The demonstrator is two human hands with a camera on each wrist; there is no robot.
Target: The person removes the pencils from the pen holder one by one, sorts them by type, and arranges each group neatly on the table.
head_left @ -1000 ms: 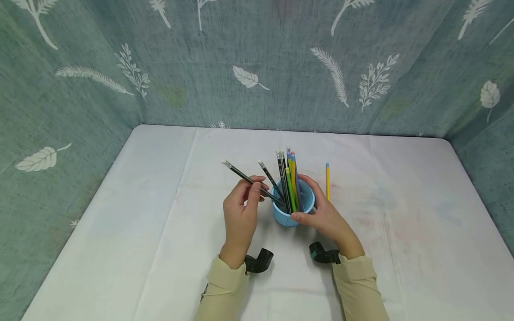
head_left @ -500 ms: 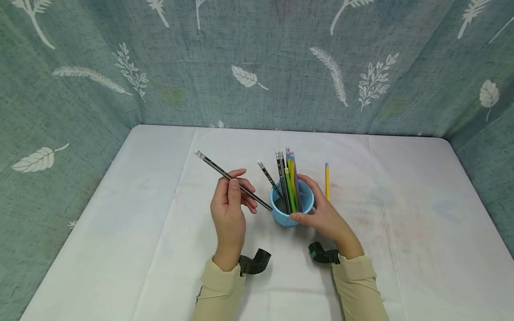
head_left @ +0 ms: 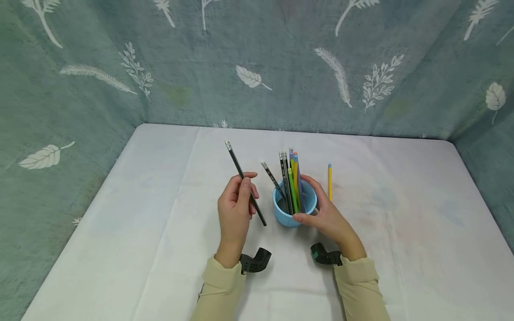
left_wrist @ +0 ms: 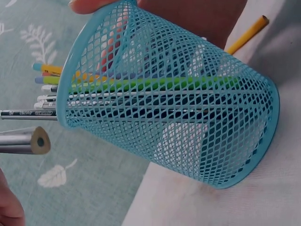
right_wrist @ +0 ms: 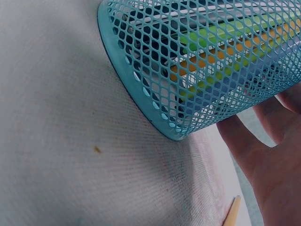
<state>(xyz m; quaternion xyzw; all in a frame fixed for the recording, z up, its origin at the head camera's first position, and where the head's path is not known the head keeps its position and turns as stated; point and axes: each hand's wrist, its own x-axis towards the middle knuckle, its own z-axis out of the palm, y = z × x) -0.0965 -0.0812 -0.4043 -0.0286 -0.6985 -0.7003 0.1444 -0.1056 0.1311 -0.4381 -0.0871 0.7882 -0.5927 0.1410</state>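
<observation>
My left hand [head_left: 234, 214] pinches a black pencil [head_left: 234, 157] between thumb and fingers, left of the cup. The pencil slants, its eraser end up and away. Its blunt, unsharpened end [left_wrist: 41, 140] shows close beside the cup rim in the left wrist view. A light blue mesh pencil cup [head_left: 286, 220] stands upright on the table, my right hand [head_left: 331, 220] gripping its right side. Inside it are several black pencils [head_left: 283, 178], one leaning left, plus a green pencil [head_left: 293, 189], yellow and purple ones. In the right wrist view, my fingers touch the mesh [right_wrist: 150, 94].
A yellow pencil [head_left: 330, 183] with a blue end lies on the white tablecloth [head_left: 160, 249], just behind my right hand. Green leaf-patterned curtains [head_left: 201, 89] stand along the back and sides of the table.
My left hand has drawn the black pencil out of the cup to the left, then tilted it more steeply, lower end toward me. The right hand stays on the cup.
</observation>
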